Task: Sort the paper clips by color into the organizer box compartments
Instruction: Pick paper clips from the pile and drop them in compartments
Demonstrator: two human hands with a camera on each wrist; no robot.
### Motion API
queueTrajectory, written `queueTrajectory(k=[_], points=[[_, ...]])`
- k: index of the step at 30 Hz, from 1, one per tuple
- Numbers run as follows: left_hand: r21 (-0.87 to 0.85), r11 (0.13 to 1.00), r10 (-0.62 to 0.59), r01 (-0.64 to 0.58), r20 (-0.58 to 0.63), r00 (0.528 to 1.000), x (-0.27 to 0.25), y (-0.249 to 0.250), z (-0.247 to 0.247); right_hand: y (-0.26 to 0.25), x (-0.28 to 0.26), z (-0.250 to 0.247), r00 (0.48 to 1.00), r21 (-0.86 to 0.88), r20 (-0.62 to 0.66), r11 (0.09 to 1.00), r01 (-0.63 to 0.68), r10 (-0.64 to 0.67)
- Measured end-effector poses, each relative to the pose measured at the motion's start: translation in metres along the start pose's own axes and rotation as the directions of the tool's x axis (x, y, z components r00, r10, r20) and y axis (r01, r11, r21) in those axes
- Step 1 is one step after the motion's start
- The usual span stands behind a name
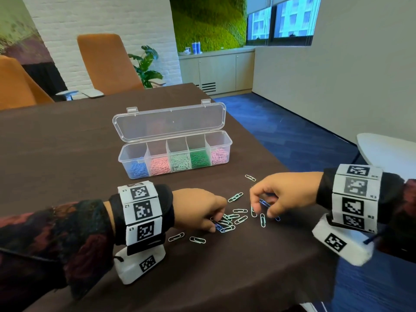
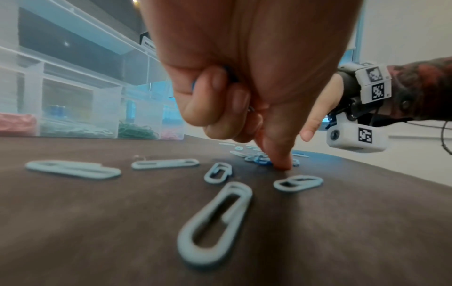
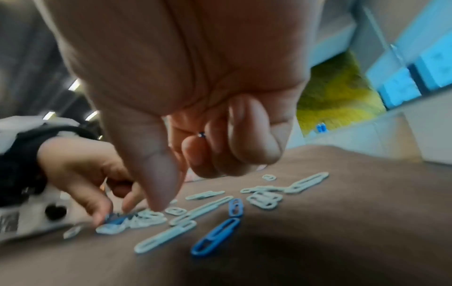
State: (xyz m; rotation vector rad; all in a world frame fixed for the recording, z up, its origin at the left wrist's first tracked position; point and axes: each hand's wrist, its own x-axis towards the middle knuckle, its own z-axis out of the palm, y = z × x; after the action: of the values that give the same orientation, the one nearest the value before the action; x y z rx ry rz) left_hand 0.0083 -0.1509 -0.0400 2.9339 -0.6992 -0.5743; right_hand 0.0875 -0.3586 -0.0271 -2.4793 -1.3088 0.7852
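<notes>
Picking step: left hand [image 1: 198, 208] pinches blue clip [image 1: 218, 226] lower centre; right hand [image 1: 279, 194] curls round blue clips [image 1: 264, 203]; next, likely carry to box [image 1: 221, 140] leftmost compartment

Box [image 1: 221, 144] open on table [image 1: 67, 143], lid up; five compartments left to right: blue, pink, pale green, green, pink clips. Loose clips [image 1: 235, 217] near edge. Left hand [image 1: 198, 208] fingertips in pile. Right hand [image 1: 281, 194] pinches blue clip [image 1: 263, 202].

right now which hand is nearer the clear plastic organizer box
Left. The left hand sits just in front of the clear plastic organizer box, below its middle compartments. The right hand is off past the box's pink-clip end, further to the side.
</notes>
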Motion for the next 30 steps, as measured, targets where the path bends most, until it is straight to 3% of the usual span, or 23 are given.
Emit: queueTrajectory(k=[7, 13, 17, 20, 22, 24, 27, 30], points=[[0.049, 0.998, -0.033, 0.031, 0.039, 0.999, 0.004, 0.001, 0.001, 0.001, 0.006, 0.007, 0.998, -0.219, 0.062, 0.975, 0.039, -0.026], [0.037, 0.999, -0.039, 0.038, 0.04, 0.998, -0.004, -0.004, 0.007, 0.005, 0.016, 0.008, 0.995, -0.226, 0.092, 0.972, 0.063, -0.043], [-0.091, 0.995, -0.044, 0.044, 0.003, 0.999, -0.01, -0.011, 0.005, 0.009, 0.013, 0.002, 0.998, -0.022, -0.001, 0.997, 0.069, -0.069], [-0.271, 0.962, -0.061, 0.042, -0.065, 0.996, -0.014, -0.015, -0.002, 0.018, 0.007, -0.009, 0.992, 0.304, -0.118, 0.949, 0.079, -0.045], [-0.541, 0.84, -0.096, 0.047, -0.062, 0.993, -0.016, -0.015, -0.003, 0.025, 0.002, -0.013, 0.988, 0.469, -0.153, 0.88, 0.074, -0.002], [-0.794, 0.607, -0.123, 0.048, -0.034, 0.992, -0.016, -0.014, 0.002, 0.03, 0.0, -0.014, 0.985, 0.512, -0.166, 0.858, 0.044, 0.048], [-0.945, 0.323, -0.152, 0.043, -0.007, 0.988, -0.01, -0.012, 0.013, 0.032, 0.001, -0.012, 0.979, 0.521, -0.174, 0.854, 0.003, 0.103], [-0.985, 0.169, -0.149, 0.036, 0.011, 0.989, -0.004, -0.015, 0.014, 0.029, 0.004, -0.01, 0.977, 0.523, -0.182, 0.852, -0.001, 0.112]])
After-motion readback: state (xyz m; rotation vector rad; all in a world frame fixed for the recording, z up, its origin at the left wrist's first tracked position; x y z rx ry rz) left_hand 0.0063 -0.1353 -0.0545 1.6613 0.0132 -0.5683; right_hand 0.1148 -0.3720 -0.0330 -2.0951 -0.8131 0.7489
